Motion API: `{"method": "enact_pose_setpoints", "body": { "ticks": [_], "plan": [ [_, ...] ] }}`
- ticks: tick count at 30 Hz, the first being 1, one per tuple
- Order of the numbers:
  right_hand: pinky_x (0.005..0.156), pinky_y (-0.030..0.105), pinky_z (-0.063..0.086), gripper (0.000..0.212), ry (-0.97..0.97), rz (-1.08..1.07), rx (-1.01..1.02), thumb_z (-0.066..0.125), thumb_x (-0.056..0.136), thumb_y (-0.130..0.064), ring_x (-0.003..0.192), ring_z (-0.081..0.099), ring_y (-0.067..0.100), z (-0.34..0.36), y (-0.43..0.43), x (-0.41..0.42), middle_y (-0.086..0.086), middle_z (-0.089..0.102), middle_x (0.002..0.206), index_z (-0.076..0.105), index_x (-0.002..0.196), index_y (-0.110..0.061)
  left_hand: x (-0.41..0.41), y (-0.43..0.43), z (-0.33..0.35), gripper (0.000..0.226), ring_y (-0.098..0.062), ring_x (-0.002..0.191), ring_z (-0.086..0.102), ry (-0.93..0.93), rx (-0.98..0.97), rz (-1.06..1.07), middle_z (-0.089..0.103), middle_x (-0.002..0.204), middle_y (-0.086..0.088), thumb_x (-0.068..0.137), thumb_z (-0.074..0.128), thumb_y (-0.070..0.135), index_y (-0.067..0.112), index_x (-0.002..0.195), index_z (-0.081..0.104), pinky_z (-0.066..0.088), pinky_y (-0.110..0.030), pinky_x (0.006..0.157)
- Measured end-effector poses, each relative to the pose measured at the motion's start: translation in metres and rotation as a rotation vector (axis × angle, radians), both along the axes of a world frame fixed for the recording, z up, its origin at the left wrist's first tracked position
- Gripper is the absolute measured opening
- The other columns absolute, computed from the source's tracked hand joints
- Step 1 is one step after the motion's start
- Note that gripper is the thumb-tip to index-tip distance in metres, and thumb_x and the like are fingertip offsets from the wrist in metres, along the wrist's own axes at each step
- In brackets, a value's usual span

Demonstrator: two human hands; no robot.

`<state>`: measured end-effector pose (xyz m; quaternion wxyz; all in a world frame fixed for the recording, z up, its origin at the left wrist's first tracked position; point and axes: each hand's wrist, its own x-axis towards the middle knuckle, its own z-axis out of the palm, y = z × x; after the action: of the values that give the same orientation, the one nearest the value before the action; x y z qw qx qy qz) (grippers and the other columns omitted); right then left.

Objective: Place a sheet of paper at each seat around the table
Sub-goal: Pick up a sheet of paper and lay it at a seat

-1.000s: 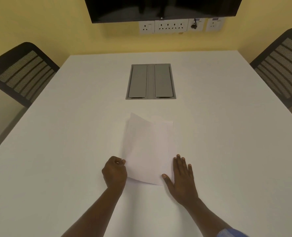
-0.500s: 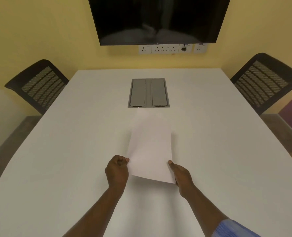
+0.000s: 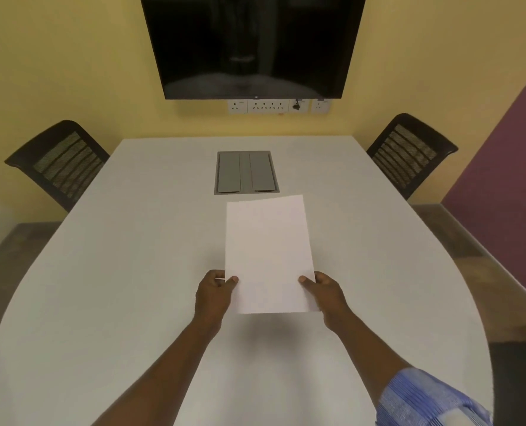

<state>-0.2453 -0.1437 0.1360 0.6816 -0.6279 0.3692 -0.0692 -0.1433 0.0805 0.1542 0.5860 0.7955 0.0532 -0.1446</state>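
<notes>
Sheet of paper (image 3: 267, 253): white, blank on the side facing up, long edges running near to far. It is held a little above the table (image 3: 132, 272), over the near middle, and casts a soft shadow below its near edge. Its far edge lies just short of the grey cable hatch (image 3: 245, 172) set into the tabletop.

Left hand (image 3: 214, 295): pinches the sheet's near-left edge, thumb on top, fingers curled underneath.

Right hand (image 3: 326, 295): pinches the near-right edge the same way, with a blue patterned sleeve (image 3: 424, 398) at the forearm.

Table: pale, rounded at the near end.

Left chair (image 3: 60, 161) and right chair (image 3: 409, 152): black, mesh-backed, one at each far side of the table.

Screen (image 3: 252, 44): dark, on the yellow far wall, with a row of wall sockets (image 3: 277, 106) beneath it.
</notes>
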Motion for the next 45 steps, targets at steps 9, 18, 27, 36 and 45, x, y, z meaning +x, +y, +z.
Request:
{"method": "enact_pose_setpoints", "body": {
  "ticks": [9,18,27,36,45],
  "plan": [
    [0.079,0.033,0.052,0.021,0.017,0.107,-0.11,0.074,0.089,-0.023,0.092,0.07,0.022,0.028,-0.007,-0.065,0.005,0.078,0.108,0.074,0.107,-0.013,0.006,0.003,0.024,0.026,-0.029,0.072,0.057,0.067,-0.14,-0.083,0.06,0.082,-0.015,0.092,0.071,0.027,0.008,0.08,0.058,0.056,-0.044,0.065],
    [0.084,0.033,0.051,0.024,0.062,0.097,-0.137,0.074,0.089,-0.03,0.096,0.07,0.022,0.042,-0.032,-0.119,0.004,0.077,0.11,0.074,0.109,-0.016,-0.001,-0.021,0.019,0.041,-0.019,0.041,0.043,0.077,-0.109,-0.21,0.044,0.061,-0.01,0.09,0.071,0.011,0.015,0.063,0.039,0.034,-0.025,0.042],
    [0.094,0.045,0.053,0.051,-0.17,-0.258,0.285,0.073,0.082,-0.047,0.102,0.069,0.03,0.028,-0.046,-0.181,0.011,0.074,0.114,0.068,0.122,-0.015,-0.027,-0.058,0.008,0.042,-0.018,0.044,0.047,0.208,-0.247,-0.184,0.049,0.05,-0.005,0.092,0.07,0.011,0.014,0.06,0.042,0.042,-0.029,0.045],
    [0.074,0.035,0.059,0.015,0.011,-0.324,0.147,0.068,0.094,-0.019,0.084,0.072,0.025,-0.011,-0.057,-0.213,0.014,0.075,0.103,0.07,0.104,-0.008,-0.087,-0.106,-0.022,0.038,-0.018,0.042,0.056,0.304,-0.31,-0.125,0.05,0.059,-0.006,0.093,0.069,0.01,0.013,0.065,0.043,0.046,-0.027,0.041],
    [0.067,0.031,0.055,0.012,0.22,-0.298,-0.036,0.062,0.097,-0.018,0.083,0.07,0.024,-0.04,-0.133,-0.246,0.009,0.074,0.099,0.069,0.102,-0.009,-0.109,-0.146,-0.059,0.029,-0.022,0.05,0.056,0.361,-0.199,-0.172,0.064,0.075,-0.01,0.091,0.072,0.017,0.008,0.071,0.052,0.042,-0.029,0.044]
  ]
}}
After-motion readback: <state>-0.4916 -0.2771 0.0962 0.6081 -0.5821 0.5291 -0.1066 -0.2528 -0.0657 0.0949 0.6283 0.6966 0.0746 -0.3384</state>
